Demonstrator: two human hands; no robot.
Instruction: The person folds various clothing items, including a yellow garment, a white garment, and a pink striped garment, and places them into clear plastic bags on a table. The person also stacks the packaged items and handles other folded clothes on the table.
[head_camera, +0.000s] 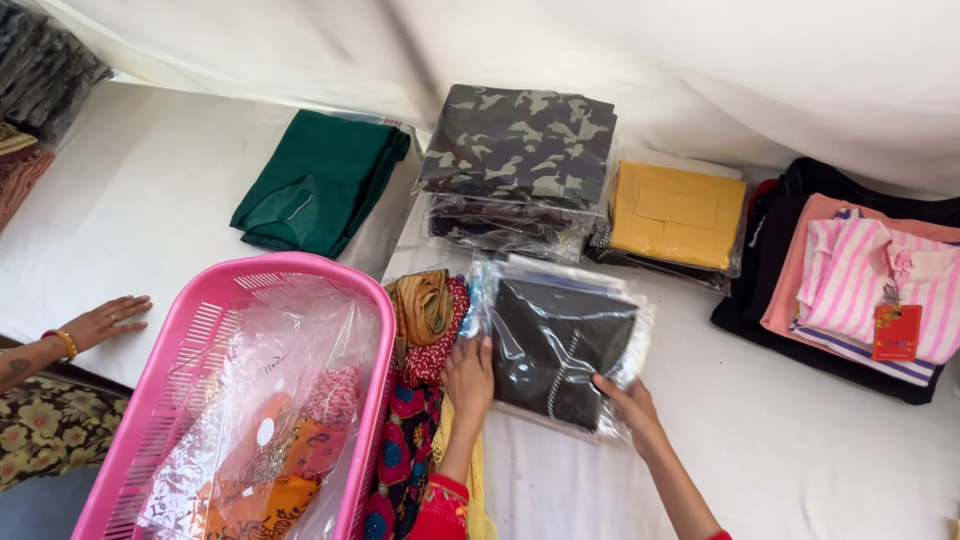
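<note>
While both hands grip it, the black packaged garment (556, 345) lies flat.

You have two hands of your own in view, the left hand (468, 376) and the right hand (628, 404), plus one other person's hand (103, 322). You can count one pink slotted plastic basket (180, 380), one folded dark green cloth (318, 180), one stack of camouflage garments in clear bags (515, 150), one bagged mustard-yellow garment (678, 212), one bagged black garment (555, 345) and one pink-and-white striped garment with a red tag (865, 275).
</note>
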